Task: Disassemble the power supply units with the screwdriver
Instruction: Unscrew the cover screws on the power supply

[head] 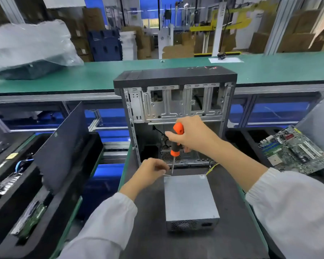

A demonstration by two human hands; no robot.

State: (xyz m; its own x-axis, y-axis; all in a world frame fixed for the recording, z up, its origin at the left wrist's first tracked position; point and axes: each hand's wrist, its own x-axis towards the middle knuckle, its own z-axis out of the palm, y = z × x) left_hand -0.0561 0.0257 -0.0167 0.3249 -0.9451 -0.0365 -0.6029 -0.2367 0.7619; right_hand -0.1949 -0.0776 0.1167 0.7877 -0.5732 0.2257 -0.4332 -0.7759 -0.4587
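screwdriver (176,141) gripped, R hand (190,135) | L hand (151,171) pinching at PSU (190,199) corner | labels unreadable

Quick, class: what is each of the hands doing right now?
Left hand: fingers curled, pinching something small beside the screwdriver tip; what it is cannot be told.
Right hand: grips the screwdriver, tip at the power supply unit.

The dark grey work mat (204,243) lies bare on both sides of the grey metal power supply box (189,199). Behind the box, the open black computer tower case (174,101) blocks passage. A leaning black side panel (62,146) walls the left, and a green circuit board (295,152) lies to the right.
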